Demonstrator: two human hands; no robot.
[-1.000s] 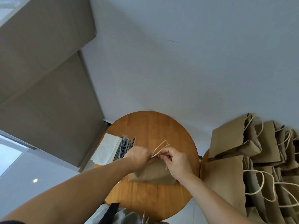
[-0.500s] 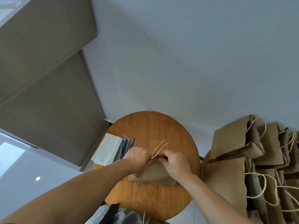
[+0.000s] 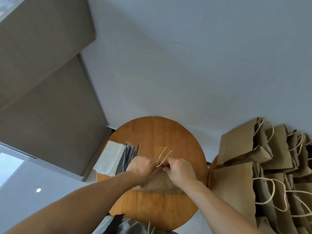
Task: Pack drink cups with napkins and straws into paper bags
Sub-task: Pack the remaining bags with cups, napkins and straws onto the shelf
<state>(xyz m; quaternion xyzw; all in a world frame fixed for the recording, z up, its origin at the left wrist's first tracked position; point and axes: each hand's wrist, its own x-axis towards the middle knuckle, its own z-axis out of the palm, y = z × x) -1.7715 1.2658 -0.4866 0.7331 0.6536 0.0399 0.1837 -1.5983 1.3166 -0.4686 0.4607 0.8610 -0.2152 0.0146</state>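
A brown paper bag (image 3: 158,184) stands on the round wooden table (image 3: 152,132), its two twine handles (image 3: 164,155) sticking up. My left hand (image 3: 141,167) and my right hand (image 3: 180,171) meet at the bag's top edge, both pinching it at the base of the handles. The bag's inside is hidden. White napkins (image 3: 109,157) lie stacked at the table's left edge, with a bundle of wrapped black straws (image 3: 127,157) beside them. No drink cup is visible.
Several brown paper bags (image 3: 253,149) with twine handles stand crowded on a second surface to the right. A grey cabinet (image 3: 42,98) fills the left, a white wall lies behind. A grey cloth with a black strap (image 3: 116,223) sits at the near table edge.
My right hand has shifted slightly left toward my left hand, closing the bag's top. The handles now stand closer together.
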